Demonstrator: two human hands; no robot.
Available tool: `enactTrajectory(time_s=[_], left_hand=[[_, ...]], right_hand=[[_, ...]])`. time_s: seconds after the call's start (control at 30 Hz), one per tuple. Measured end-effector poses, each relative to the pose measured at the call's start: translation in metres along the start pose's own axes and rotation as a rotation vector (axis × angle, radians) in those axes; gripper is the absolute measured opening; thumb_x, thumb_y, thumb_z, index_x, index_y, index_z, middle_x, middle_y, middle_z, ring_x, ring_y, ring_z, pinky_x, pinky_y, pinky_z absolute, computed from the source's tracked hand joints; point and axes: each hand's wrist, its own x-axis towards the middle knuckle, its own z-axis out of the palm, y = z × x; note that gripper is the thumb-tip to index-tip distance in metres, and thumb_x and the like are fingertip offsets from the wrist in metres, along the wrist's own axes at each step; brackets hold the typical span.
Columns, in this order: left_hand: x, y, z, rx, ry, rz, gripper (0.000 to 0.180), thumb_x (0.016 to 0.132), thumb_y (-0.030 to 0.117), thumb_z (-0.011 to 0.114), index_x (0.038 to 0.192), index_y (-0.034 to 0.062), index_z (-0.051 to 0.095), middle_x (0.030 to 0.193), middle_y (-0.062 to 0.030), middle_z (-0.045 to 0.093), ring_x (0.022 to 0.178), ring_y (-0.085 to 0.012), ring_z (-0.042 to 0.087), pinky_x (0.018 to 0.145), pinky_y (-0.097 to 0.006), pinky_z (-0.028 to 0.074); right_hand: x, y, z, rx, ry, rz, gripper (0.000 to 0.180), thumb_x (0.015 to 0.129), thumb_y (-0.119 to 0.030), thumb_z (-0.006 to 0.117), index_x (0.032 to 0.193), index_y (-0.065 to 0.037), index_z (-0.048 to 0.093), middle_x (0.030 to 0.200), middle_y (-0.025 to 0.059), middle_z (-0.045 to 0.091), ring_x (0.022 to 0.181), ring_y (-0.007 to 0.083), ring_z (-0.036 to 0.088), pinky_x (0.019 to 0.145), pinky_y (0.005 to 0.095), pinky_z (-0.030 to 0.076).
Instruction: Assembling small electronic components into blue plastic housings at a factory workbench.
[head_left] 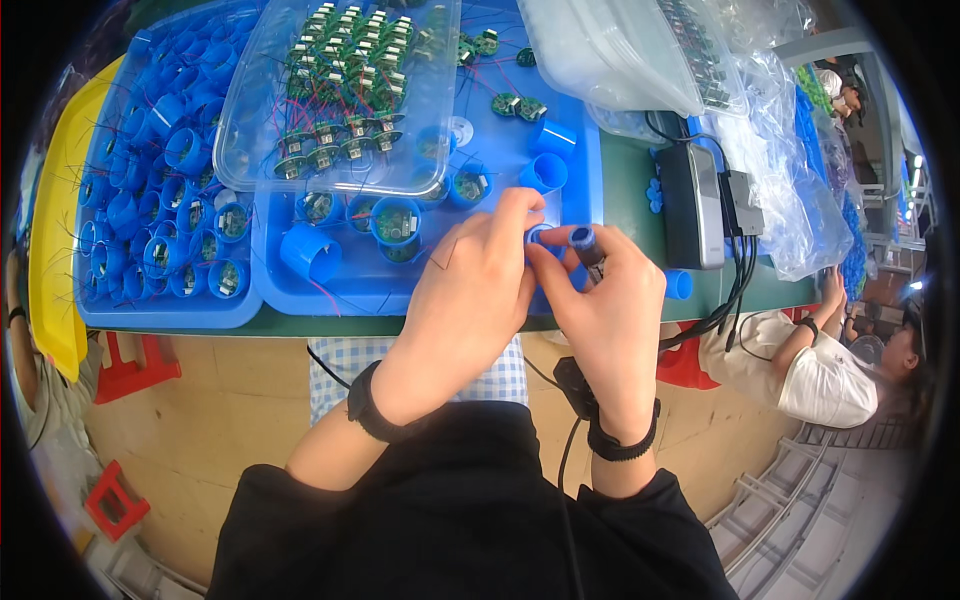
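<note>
Both my hands meet on a small blue plastic cap (pixel 541 238) at the front edge of the blue tray (pixel 330 298).

My left hand (pixel 470 290) pinches the cap; my right hand (pixel 605 310) grips a dark pen-like tool (pixel 586 247) against it. I judge the cap light, rigid and slick, best held by its rim. Green table (pixel 625 190), crowded with caps and a clear tray of circuit boards (pixel 345 90); a seated co-worker (pixel 830 370) is nearby.

A small blue plastic ring (pixel 540 238) sits pinched between the fingertips of both hands, over the front edge of a blue tray, mostly hidden by the fingers. Just beside it, a dark pen-shaped tool (pixel 587 248) with a blue tip stands tilted in the right hand, its tip close to the ring.
</note>
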Motion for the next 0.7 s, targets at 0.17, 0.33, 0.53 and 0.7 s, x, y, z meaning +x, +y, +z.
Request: enactTrajectory(time_s=[0.17,0.33,0.53,0.7], left_hand=[[-0.001,-0.001,0.001,0.009,0.010,-0.017,0.043,0.075,-0.006,0.064,0.114,0.0029,0.048,0.105,-0.0167,0.065,0.096,-0.0349,0.064,0.073,-0.038,0.051],[-0.001,0.002,-0.001,0.011,0.003,-0.031,0.044,0.074,-0.005,0.065,0.114,0.0028,0.048,0.106,-0.0167,0.065,0.098,-0.0344,0.063,0.076,-0.038,0.052],[-0.002,0.000,0.000,0.007,0.025,0.030,0.046,0.073,-0.005,0.067,0.114,0.0029,0.047,0.107,-0.0159,0.065,0.098,-0.0340,0.063,0.074,-0.037,0.051],[-0.002,0.003,-0.001,0.011,0.009,-0.013,0.047,0.072,-0.005,0.068,0.113,0.0038,0.047,0.106,-0.0153,0.065,0.095,-0.0332,0.064,0.072,-0.037,0.051]], right_hand=[[0.011,-0.001,-0.001,0.141,-0.125,0.123,0.018,0.073,-0.014,0.070,0.079,0.003,0.065,0.062,0.0112,0.060,0.053,0.0232,0.060,0.051,0.0325,0.045],[0.010,0.003,-0.006,0.152,-0.150,0.090,0.019,0.072,-0.014,0.070,0.078,0.002,0.064,0.060,0.0079,0.058,0.050,0.0172,0.057,0.049,0.0301,0.044],[0.009,0.006,-0.009,0.162,-0.095,0.030,0.019,0.071,-0.014,0.073,0.079,0.001,0.065,0.061,0.0060,0.058,0.051,0.0132,0.054,0.048,0.0278,0.042],[0.016,0.013,-0.010,0.106,-0.107,-0.030,0.017,0.072,-0.012,0.073,0.081,0.001,0.065,0.063,0.0076,0.060,0.052,0.0152,0.055,0.050,0.0276,0.043]])
